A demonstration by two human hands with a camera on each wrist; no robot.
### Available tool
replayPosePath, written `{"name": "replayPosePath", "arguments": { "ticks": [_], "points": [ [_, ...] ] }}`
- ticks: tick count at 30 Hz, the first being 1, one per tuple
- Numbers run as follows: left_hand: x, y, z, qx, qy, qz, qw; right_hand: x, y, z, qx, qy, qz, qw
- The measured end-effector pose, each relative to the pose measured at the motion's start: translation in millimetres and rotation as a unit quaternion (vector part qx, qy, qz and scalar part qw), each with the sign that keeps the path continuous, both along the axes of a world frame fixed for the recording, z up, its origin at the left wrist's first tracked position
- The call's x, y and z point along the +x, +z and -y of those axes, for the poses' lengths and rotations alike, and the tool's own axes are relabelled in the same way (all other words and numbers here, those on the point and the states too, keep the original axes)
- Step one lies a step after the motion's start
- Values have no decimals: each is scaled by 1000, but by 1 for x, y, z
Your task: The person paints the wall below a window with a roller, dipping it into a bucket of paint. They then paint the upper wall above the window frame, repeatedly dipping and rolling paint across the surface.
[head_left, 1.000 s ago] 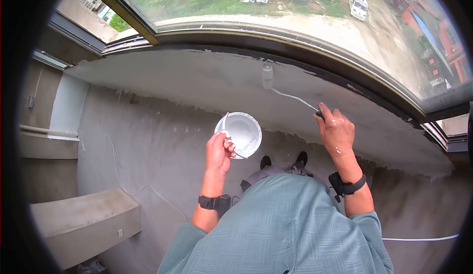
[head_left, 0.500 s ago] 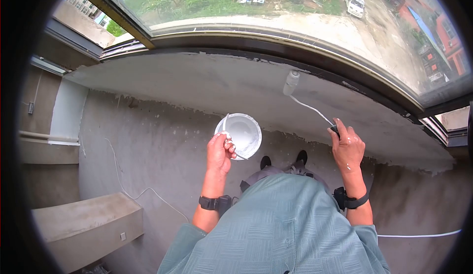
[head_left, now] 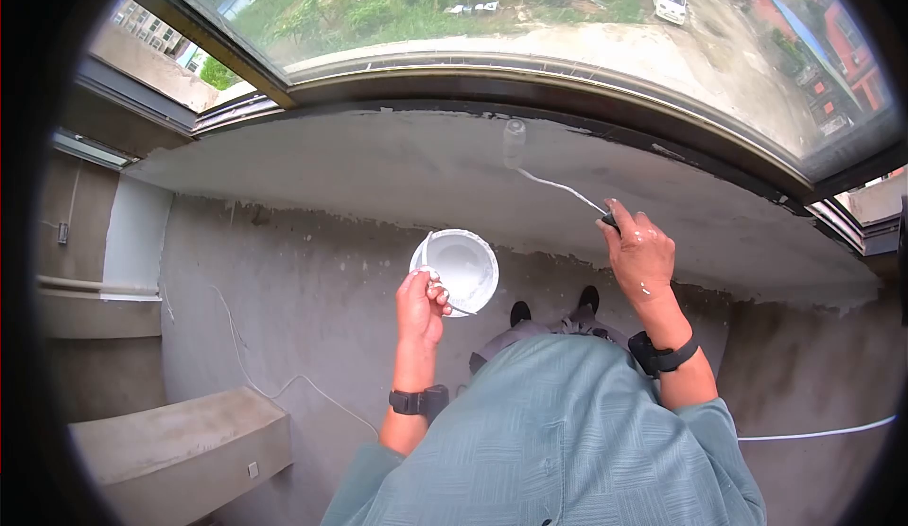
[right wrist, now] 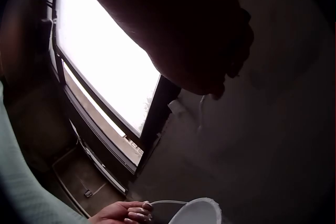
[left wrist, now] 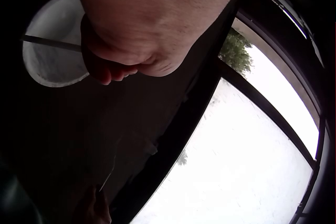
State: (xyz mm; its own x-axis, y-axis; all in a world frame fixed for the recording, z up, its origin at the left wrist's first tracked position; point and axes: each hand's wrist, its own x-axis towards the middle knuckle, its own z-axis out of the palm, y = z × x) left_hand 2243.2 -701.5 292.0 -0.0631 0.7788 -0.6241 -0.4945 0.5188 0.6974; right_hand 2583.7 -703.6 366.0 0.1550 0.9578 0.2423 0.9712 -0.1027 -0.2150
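Observation:
My right hand [head_left: 643,254] grips the dark handle of a small paint roller [head_left: 514,144]. Its white sleeve lies against the pale painted strip of wall [head_left: 397,162] just under the window frame, and a thin bent wire joins it to the handle. My left hand [head_left: 422,308] holds a white bucket [head_left: 488,266] by its handle, fingers curled round it. White paint coats the inside of the bucket, and paint spots mark both hands. In the left wrist view the bucket [left wrist: 52,71] hangs beside the curled fingers, its handle crossing the opening.
A dark window frame [head_left: 473,86] runs along the top of the wall. At lower left a grey boxed ledge [head_left: 189,441] juts out, with a thin cable [head_left: 326,392] near it. A white pipe or cord [head_left: 813,432] lies at right. Two dark shoes [head_left: 589,297] stand below the wall.
The roller went right along the painted strip, then back left, with my right hand following. My left hand and the bucket stay nearly in place.

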Motion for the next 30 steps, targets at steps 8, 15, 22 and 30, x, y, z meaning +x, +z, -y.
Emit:
{"name": "replayPosePath", "arguments": {
  "ticks": [8, 15, 22, 30],
  "points": [
    [4, 1, 0, -4, 13, -4, 1000, 39, -5, 48, 1, -75, 30, 997],
    [-1, -1, 0, -11, -11, 0, 1000, 42, -7, 59, 15, -77, 36, 996],
    [2, 2, -2, -4, -20, -4, 1000, 22, 0, 21, 18, -4, 45, 999],
    [2, 0, -2, 5, -17, -6, 1000, 9, -14, -15, 6, 48, 80, 996]
  ]
}}
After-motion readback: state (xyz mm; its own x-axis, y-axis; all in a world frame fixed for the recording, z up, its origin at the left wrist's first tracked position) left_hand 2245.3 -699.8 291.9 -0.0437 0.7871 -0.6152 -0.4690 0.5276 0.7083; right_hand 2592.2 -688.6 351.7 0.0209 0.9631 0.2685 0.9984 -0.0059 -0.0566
